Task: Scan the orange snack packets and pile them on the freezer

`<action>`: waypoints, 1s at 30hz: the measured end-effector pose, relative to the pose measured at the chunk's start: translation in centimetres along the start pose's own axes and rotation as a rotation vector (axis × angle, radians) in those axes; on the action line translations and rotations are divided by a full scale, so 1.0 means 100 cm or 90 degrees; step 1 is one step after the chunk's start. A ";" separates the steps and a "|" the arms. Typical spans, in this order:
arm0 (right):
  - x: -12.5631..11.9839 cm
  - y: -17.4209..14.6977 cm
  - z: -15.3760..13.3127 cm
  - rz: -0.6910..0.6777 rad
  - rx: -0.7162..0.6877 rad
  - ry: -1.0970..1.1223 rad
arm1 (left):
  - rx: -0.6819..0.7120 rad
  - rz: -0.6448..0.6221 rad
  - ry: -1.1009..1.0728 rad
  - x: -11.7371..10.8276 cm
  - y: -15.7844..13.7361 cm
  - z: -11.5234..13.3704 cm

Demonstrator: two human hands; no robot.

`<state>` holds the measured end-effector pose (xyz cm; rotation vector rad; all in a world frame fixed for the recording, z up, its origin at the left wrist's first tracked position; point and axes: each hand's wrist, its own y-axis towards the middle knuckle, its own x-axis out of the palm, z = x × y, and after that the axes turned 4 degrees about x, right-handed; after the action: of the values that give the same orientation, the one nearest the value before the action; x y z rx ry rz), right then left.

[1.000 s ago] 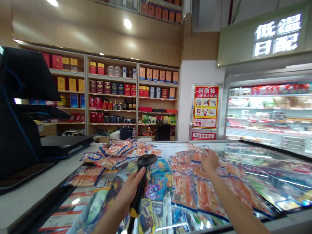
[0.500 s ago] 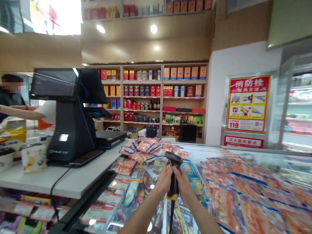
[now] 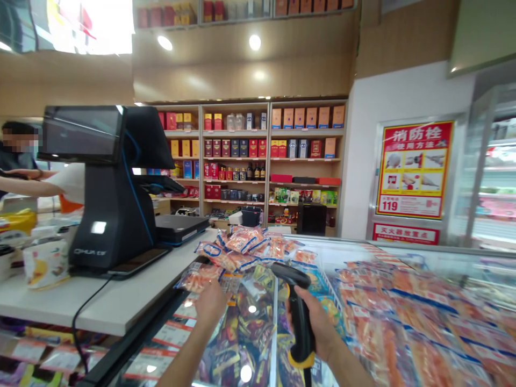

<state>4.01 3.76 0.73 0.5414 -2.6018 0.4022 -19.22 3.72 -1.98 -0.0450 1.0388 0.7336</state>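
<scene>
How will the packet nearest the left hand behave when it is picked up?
The packet will probably bend somewhat, since its plastic surface looks creased. Its shine suggests it may be slippery. Its flattish shape makes rolling unlikely.

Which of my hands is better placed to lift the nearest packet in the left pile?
Probably your left hand: it's right by that packet, though contact is unclear. Your right hand is holding the scanner.

Glossy wood-toned wall panel, round lights, stocked shelving, white wall, red-and-yellow framed sign
</scene>
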 end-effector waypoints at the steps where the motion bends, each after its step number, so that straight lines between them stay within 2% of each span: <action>1: 0.000 -0.001 0.000 -0.008 0.014 0.001 | 0.001 -0.003 0.000 0.002 0.002 0.000; 6: 0.001 -0.005 -0.003 -0.049 0.043 0.022 | 0.022 -0.042 -0.068 0.011 0.005 -0.002; 11: 0.003 -0.008 -0.003 -0.053 0.069 -0.001 | 0.047 -0.074 -0.186 0.024 -0.003 0.004; 18: 0.005 -0.012 -0.005 -0.063 0.059 0.017 | 0.095 -0.103 -0.334 0.034 -0.007 0.014; 25: 0.005 -0.012 -0.005 -0.067 0.042 0.004 | 0.077 -0.096 -0.357 0.030 -0.011 0.017; 30: 0.001 -0.008 -0.010 -0.024 -0.011 -0.007 | 0.060 -0.091 -0.331 0.033 -0.018 0.036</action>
<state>4.67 3.36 1.83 0.5882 -2.5993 0.3646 -14.46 5.41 -3.27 0.1455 0.5644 0.5242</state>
